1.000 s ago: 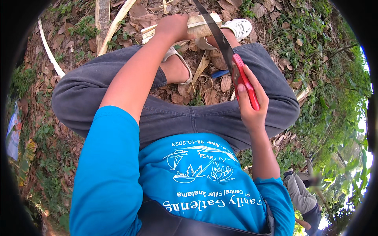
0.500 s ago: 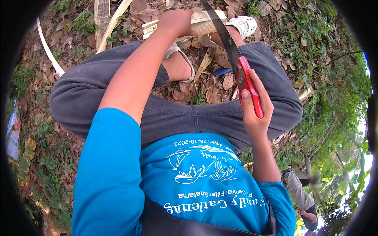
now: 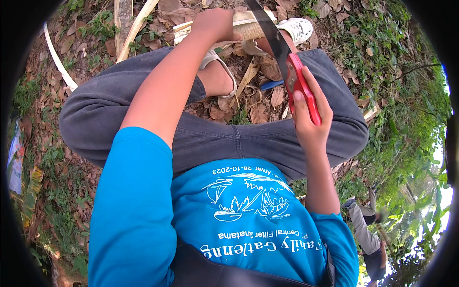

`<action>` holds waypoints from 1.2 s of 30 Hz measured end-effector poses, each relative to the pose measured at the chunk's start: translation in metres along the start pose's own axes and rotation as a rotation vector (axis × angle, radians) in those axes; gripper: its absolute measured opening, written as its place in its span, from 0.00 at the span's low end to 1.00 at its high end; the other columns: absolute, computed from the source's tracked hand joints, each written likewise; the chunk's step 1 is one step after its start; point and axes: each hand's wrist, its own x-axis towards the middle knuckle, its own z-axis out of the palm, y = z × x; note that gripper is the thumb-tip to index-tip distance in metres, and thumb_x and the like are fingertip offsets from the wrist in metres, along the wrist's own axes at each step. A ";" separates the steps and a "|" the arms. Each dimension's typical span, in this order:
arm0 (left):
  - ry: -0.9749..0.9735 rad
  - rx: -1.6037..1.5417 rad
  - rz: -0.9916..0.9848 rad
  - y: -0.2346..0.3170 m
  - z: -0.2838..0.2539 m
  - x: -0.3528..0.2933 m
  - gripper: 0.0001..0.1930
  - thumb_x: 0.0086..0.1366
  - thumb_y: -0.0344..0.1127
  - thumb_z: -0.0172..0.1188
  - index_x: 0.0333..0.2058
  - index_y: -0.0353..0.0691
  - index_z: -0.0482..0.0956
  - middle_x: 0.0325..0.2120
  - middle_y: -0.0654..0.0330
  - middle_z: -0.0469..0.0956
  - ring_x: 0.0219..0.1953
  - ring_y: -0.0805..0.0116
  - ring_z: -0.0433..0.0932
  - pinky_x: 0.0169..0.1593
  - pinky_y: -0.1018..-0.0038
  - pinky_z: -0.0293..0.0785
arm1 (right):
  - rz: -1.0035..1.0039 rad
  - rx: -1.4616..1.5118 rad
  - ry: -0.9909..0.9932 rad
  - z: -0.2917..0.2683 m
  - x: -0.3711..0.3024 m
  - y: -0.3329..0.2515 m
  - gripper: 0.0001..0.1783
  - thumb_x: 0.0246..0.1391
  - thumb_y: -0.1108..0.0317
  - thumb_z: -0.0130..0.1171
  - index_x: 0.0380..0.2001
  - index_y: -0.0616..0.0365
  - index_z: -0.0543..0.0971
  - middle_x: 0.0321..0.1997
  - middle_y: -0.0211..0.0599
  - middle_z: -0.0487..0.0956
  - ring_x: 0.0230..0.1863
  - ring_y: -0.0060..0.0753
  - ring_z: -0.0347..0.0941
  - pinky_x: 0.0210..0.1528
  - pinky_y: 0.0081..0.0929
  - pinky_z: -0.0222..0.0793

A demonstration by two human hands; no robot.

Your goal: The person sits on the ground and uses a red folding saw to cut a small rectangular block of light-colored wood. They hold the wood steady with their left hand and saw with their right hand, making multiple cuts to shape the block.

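At the top of the view my left hand (image 3: 215, 25) is closed round a bundle of pale split wood pieces (image 3: 249, 30), which lies crosswise beyond my shins. The fingers on its far side are hidden. My right hand (image 3: 314, 115) grips the red handle of a pruning saw (image 3: 277, 46), thumb along the near side. Its dark curved blade slants up and left across the right end of the bundle, and the tip runs out at the top edge. Whether the teeth have cut into the wood cannot be made out.
My bent legs in dark trousers frame leaf-covered ground (image 3: 258, 114). A blue object (image 3: 271, 85) lies there beside a wood scrap (image 3: 247, 76). A white shoe (image 3: 295, 31) is close to the blade. Long pale strips (image 3: 136, 31) lie at upper left. Another person (image 3: 366, 225) is at lower right.
My right hand has pushed the saw forward, away from my body, so more of the blade lies beyond the wood. My left hand and the bundle stay nearly where they were.
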 end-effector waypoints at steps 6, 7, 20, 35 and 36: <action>0.061 0.000 0.024 0.001 0.001 -0.003 0.35 0.52 0.61 0.76 0.51 0.43 0.82 0.46 0.53 0.87 0.47 0.53 0.87 0.49 0.58 0.84 | -0.106 -0.006 0.025 0.010 0.024 0.015 0.23 0.67 0.77 0.59 0.64 0.65 0.75 0.60 0.43 0.82 0.57 0.24 0.76 0.61 0.24 0.69; 0.063 0.001 0.036 0.002 0.003 0.000 0.37 0.51 0.62 0.76 0.53 0.44 0.81 0.45 0.53 0.87 0.47 0.52 0.87 0.50 0.57 0.84 | -0.147 0.028 0.044 0.027 0.052 0.027 0.22 0.65 0.76 0.59 0.62 0.63 0.77 0.57 0.41 0.83 0.52 0.23 0.78 0.57 0.24 0.72; 0.017 0.000 0.001 -0.003 -0.003 0.000 0.36 0.50 0.63 0.77 0.51 0.44 0.83 0.44 0.54 0.87 0.46 0.54 0.87 0.49 0.58 0.85 | 0.007 -0.100 -0.014 -0.018 -0.041 -0.004 0.25 0.66 0.77 0.58 0.66 0.66 0.74 0.64 0.47 0.79 0.63 0.28 0.75 0.66 0.27 0.67; -0.004 0.015 0.004 -0.001 0.001 0.004 0.40 0.51 0.62 0.76 0.57 0.44 0.78 0.47 0.53 0.86 0.48 0.51 0.86 0.51 0.55 0.84 | -0.126 -0.073 0.042 0.009 -0.016 0.012 0.25 0.66 0.78 0.58 0.65 0.65 0.75 0.61 0.45 0.81 0.59 0.26 0.77 0.63 0.26 0.69; 0.015 0.010 0.011 -0.001 0.001 0.004 0.38 0.51 0.62 0.76 0.55 0.44 0.80 0.46 0.53 0.86 0.47 0.52 0.86 0.50 0.56 0.84 | -0.099 -0.053 0.034 0.002 -0.021 0.011 0.25 0.66 0.78 0.59 0.65 0.66 0.75 0.61 0.45 0.81 0.59 0.25 0.77 0.63 0.26 0.69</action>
